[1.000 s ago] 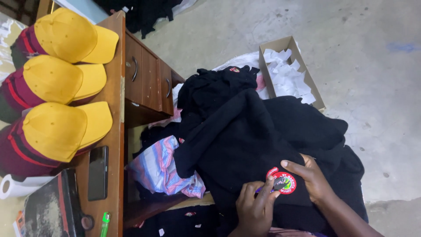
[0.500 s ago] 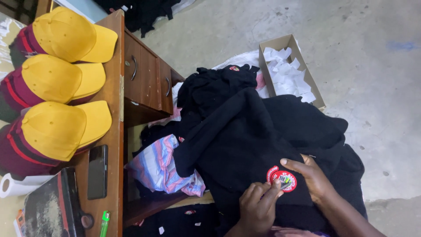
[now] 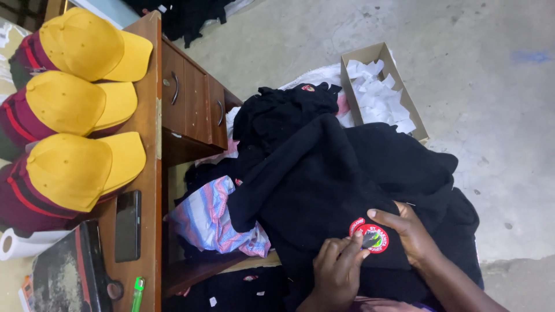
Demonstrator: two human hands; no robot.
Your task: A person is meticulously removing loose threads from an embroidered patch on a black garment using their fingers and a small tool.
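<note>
Head view, looking down on black garment (image 3: 324, 185) heaped mid-frame, round red-rimmed patch (image 3: 372, 237) on it at lower centre-right. Left hand (image 3: 335, 274) at bottom centre, fingers bunched, index and thumb tips touching patch's left edge, a small dark grey piece pinched or pressed at the fingertips; cannot tell which. Right hand (image 3: 407, 231) just right of patch, fingers extended and close together, lying flat on fabric, index along patch's upper edge, gripping nothing. Striped pink-blue cloth (image 3: 211, 222) tucked under garment, left of centre. More black clothing (image 3: 277, 110) piled above. Open cardboard box (image 3: 354, 86) with white paper scraps (image 3: 381, 95) at upper right on grey concrete floor (image 3: 491, 115). Wooden desk (image 3: 151, 144) with drawers along left side; three yellow caps (image 3: 75, 110) stacked on maroon ones at upper left. Black phone (image 3: 128, 225) lying flat on desk lower left, green lighter (image 3: 137, 293) at bottom edge, white paper roll (image 3: 20, 244) far left.
</note>
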